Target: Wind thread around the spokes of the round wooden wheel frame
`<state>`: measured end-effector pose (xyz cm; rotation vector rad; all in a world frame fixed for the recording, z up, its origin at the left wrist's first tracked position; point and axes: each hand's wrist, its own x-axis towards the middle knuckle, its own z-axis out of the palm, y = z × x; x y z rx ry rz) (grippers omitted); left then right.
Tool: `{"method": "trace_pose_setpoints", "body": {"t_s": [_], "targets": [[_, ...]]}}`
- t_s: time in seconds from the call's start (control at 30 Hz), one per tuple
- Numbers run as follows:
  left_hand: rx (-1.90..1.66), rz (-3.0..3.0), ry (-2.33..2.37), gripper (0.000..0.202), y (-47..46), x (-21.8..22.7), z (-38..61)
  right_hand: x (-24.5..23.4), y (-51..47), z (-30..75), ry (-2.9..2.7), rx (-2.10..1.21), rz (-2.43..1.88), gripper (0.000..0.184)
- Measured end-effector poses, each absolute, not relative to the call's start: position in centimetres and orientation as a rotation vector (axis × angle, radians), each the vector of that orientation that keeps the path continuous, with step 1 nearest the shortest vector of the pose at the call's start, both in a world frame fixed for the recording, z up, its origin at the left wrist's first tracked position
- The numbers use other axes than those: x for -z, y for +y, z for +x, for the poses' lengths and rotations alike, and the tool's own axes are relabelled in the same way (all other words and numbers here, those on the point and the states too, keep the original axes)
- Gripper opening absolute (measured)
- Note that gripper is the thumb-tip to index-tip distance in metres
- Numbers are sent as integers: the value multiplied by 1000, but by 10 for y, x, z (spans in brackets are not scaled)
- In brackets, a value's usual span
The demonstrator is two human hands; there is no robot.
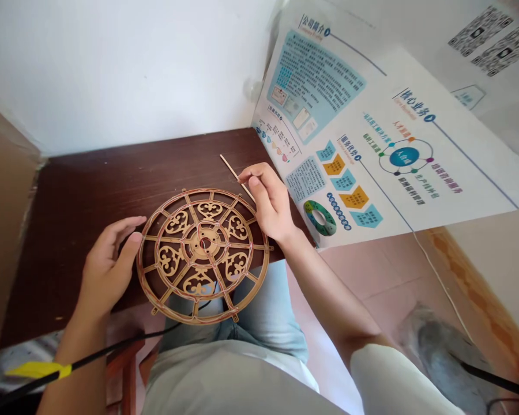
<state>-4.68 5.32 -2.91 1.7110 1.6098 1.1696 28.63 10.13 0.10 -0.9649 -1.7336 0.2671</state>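
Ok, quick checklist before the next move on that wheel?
1. Left hand on the rim of the fretwork wooden wheel: ok.
2. Wooden stick pinched in right hand: ok.
3. Stick's lower end clear of the wheel: cannot tell, the right hand hides it.
4. Red thread seated at the hub: cannot tell, too small.
5. Wheel wholly over the dark wood desk: not ok, its lower part overhangs the front edge.

The left hand (106,262) grips a round fretwork wooden wheel (207,242) while the right hand (268,199) pinches a thin wooden stick (231,171).
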Motion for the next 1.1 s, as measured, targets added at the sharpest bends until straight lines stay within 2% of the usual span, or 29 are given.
{"method": "trace_pose_setpoints", "body": {"t_s": [0.17, 0.33, 0.67, 1.1], "targets": [[-1179, 1704, 1634, 34, 53, 27, -46, 2, 40, 314, -2057, -253, -918, 8], [-1145, 1702, 1646, 33, 53, 25, -44, 21, -1, 337, -2263, -196, -854, 17], [-1098, 1721, 1670, 34, 53, 21, -39, 30, 0, 343, -2391, -113, -868, 27], [-1022, 1828, 1705, 39, 55, 30, -48, 15, 7, 337, -2465, 13, -812, 22]]}}
